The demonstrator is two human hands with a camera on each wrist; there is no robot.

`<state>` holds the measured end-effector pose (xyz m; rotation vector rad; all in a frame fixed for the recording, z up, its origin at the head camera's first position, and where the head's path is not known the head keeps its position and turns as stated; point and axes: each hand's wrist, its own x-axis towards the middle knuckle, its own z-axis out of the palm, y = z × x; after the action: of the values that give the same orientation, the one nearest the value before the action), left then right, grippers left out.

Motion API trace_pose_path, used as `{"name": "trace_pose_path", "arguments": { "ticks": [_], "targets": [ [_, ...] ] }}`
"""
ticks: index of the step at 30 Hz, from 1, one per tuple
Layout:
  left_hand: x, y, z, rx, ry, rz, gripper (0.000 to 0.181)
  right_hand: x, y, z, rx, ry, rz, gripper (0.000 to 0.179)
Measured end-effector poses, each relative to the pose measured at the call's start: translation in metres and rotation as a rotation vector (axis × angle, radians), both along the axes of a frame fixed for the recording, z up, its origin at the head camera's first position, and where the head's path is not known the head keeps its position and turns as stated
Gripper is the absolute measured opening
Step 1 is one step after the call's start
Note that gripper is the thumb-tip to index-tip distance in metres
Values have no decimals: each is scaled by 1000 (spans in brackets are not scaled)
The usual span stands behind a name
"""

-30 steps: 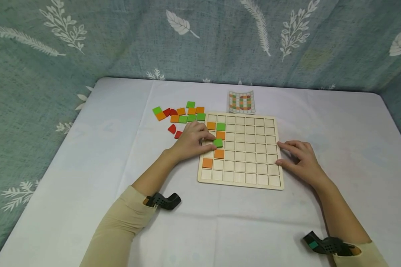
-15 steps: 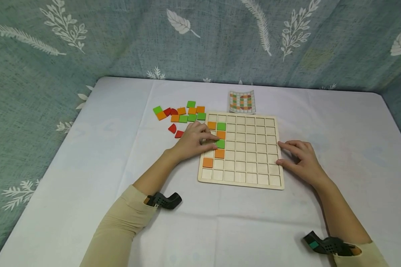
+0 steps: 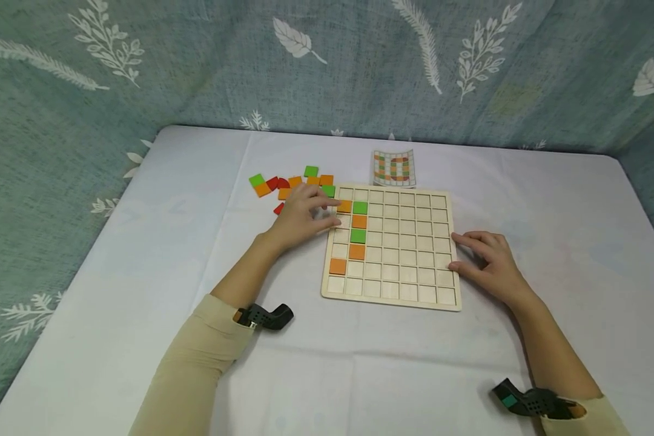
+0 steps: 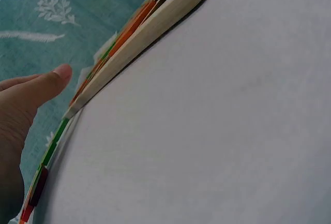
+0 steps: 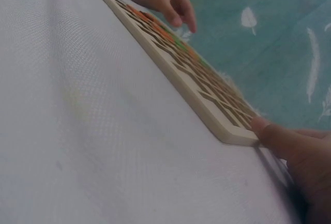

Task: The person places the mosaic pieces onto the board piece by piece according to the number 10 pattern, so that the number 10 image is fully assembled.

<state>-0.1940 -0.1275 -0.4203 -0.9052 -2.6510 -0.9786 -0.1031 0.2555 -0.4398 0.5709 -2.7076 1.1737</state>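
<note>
A pale wooden grid board (image 3: 400,242) lies on the table in the head view. Its left two columns carry several square tiles, among them a green tile (image 3: 358,236), an orange tile (image 3: 356,252) and a lower-left orange tile (image 3: 337,266). My left hand (image 3: 301,219) hovers over the board's upper left edge, thumb and fingers apart, with nothing visible between them. The left wrist view shows its thumb (image 4: 49,85) above the rim. My right hand (image 3: 490,263) touches the board's right edge with thumb and forefinger spread; the right wrist view shows that thumb (image 5: 264,128) on the rim.
Loose green tiles (image 3: 311,171), orange tiles (image 3: 326,180) and red quarter-round pieces (image 3: 283,183) lie left of the board, some hidden behind my left hand. A patterned card (image 3: 394,168) lies behind the board. A leaf-print curtain (image 3: 327,66) hangs at the table's back.
The green tile has gone from my left fingers into a cell of the second column, and the fingers have let go. My left hand has drawn back up and left. The right hand stays put.
</note>
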Motion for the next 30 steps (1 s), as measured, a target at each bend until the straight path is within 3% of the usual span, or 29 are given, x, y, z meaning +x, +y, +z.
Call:
{"name": "trace_pose_path", "arguments": {
  "ticks": [4,8,13,22,26,30],
  "targets": [
    [-8,-9,1,-20,5,51,35,2,0,1,17,0,-6,54],
    [-17,-13,1,-39,4,151,35,2,2,1,21,16,-1,53],
    [-28,-14,1,-171,-9,259,38,0,1,0,17,21,7,54],
    [-33,-12,-5,-353,96,208,39,-1,0,0,21,16,0,53],
    [-29,-13,-4,-418,173,196,37,-1,0,0,25,16,0,53],
    [-23,-13,-3,-422,187,207,34,0,0,0,17,9,-2,53]
  ]
}}
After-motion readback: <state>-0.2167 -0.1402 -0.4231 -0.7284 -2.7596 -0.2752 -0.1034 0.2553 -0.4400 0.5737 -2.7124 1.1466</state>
